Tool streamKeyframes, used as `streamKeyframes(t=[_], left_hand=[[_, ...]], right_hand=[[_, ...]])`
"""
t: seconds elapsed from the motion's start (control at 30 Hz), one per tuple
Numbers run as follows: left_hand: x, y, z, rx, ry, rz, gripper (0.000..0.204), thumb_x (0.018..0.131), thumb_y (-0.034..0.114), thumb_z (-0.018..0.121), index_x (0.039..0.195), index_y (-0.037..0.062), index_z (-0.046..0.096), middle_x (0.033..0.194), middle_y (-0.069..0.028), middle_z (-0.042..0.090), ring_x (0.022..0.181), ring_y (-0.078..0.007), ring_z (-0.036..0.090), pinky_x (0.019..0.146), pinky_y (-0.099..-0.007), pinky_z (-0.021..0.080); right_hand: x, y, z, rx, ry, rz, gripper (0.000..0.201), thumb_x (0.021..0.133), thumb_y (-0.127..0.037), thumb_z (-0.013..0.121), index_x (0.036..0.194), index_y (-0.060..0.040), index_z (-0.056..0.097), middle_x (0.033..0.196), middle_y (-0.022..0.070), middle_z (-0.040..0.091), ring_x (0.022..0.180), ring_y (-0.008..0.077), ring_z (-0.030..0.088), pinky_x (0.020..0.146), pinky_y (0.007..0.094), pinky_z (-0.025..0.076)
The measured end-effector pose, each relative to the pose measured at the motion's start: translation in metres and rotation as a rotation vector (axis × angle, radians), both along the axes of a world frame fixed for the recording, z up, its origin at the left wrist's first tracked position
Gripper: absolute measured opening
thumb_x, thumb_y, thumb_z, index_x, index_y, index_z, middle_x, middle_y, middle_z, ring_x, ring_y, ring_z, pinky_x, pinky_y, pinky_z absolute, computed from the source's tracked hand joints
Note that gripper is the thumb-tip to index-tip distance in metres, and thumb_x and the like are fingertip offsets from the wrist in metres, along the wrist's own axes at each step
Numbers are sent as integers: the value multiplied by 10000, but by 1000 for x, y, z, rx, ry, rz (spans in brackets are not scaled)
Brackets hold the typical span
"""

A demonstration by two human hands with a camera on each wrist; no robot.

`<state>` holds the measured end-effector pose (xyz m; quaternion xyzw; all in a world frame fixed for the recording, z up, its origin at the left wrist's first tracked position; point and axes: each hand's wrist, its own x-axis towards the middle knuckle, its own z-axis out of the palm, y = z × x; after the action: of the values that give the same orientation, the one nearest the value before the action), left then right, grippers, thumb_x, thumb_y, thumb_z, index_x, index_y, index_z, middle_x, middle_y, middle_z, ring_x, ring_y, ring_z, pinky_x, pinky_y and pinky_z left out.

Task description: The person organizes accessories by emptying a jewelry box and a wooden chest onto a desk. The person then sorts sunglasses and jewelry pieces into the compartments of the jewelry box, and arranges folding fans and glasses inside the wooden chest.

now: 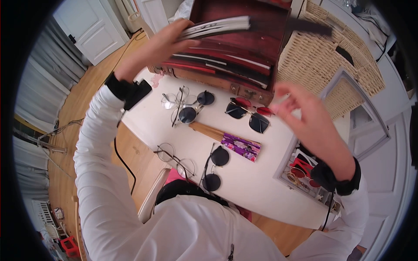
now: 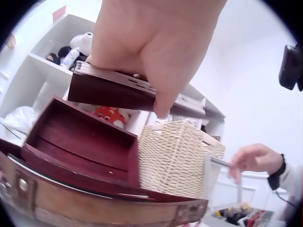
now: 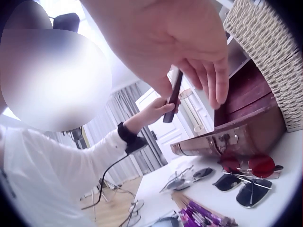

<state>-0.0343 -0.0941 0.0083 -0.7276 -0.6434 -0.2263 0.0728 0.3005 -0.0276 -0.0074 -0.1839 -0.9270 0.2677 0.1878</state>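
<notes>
My left hand (image 1: 172,37) grips a long closed folding fan (image 1: 217,27) above the open suitcase (image 1: 204,80). Pale layered ribs show along the fan near the hand, and its far part is dark and blurred. In the left wrist view, thumb and fingers clasp the fan's dark side (image 2: 109,92). The suitcase is brown outside and dark red inside, with several flat red, black and white things in it. My right hand (image 1: 300,108) hangs with loose fingers near the suitcase's front right corner, holding nothing. Below it lie red-lensed sunglasses (image 3: 261,165) and dark-lensed sunglasses (image 1: 248,115).
On the white table (image 1: 174,135) lie a purple floral folding fan (image 1: 241,145), clear glasses (image 1: 167,152) and round dark sunglasses (image 1: 220,155). A clear-lidded display case (image 1: 283,174) with more eyewear stands at the right. Behind it is a woven basket (image 1: 311,52).
</notes>
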Motion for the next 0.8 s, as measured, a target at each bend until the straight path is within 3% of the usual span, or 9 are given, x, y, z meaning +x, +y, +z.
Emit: streamKeyframes(t=[0.1,0.13,0.17,0.27,0.33,0.37,0.43,0.6,0.8], left_hand=[[41,6,-9,89,-327,-105,380,890,337,590,968,9,415,767,-90,442,682,-170,417,624,-311,406],[62,7,-9,115,-498,-258,358,899,299,583,970,4,393,742,-78,418,684,-167,402,612,-309,405],[82,-1,-2,27,-575,-231,351,902,262,577,985,-18,383,795,-89,450,699,-175,442,630,-299,417],[95,11,-16,342,-510,-448,340,891,221,584,1001,-28,380,914,-123,468,756,-195,482,703,-307,451],[86,6,-9,20,-813,-291,408,869,205,610,1115,-35,390,1094,-155,457,905,-225,521,827,-338,458],[79,-1,-7,12,-807,-315,408,869,205,610,1115,-35,390,1094,-155,457,905,-225,521,827,-338,458],[54,-24,-5,177,-528,-230,458,864,171,612,1227,-8,396,1203,-139,437,1065,-230,497,914,-375,431],[-27,-86,-23,225,-567,-43,344,873,71,562,1202,20,476,1233,-113,465,1148,-209,475,953,-345,393],[-39,-133,-38,169,-599,60,258,848,24,554,1104,4,529,1175,-120,515,1120,-223,498,943,-342,390]], right_hand=[[-34,8,12,-122,370,-76,408,850,-235,599,1130,40,484,919,169,573,827,304,583,773,350,470],[-51,9,17,-115,534,-80,449,857,-253,596,1169,41,462,912,171,572,827,313,578,785,350,469],[-67,10,23,-107,544,-89,449,857,-253,596,1169,41,462,912,171,572,827,313,578,785,350,469],[-107,10,40,166,623,25,430,849,-272,601,1118,47,500,940,196,587,851,342,579,796,389,469],[-120,10,50,306,469,-84,400,885,-277,571,1103,47,485,995,198,574,870,312,578,773,351,445],[-126,19,55,314,471,-109,400,885,-277,571,1103,47,485,995,198,574,870,312,578,773,351,445],[-136,44,63,612,124,-125,403,869,-282,576,1087,49,506,988,232,579,907,367,570,788,391,444],[-165,78,36,411,-419,90,396,831,-263,606,1078,41,548,1004,220,600,961,363,574,826,416,450],[-191,78,-6,214,-765,195,409,795,-255,646,1070,36,562,1003,202,611,947,356,583,809,417,453]])
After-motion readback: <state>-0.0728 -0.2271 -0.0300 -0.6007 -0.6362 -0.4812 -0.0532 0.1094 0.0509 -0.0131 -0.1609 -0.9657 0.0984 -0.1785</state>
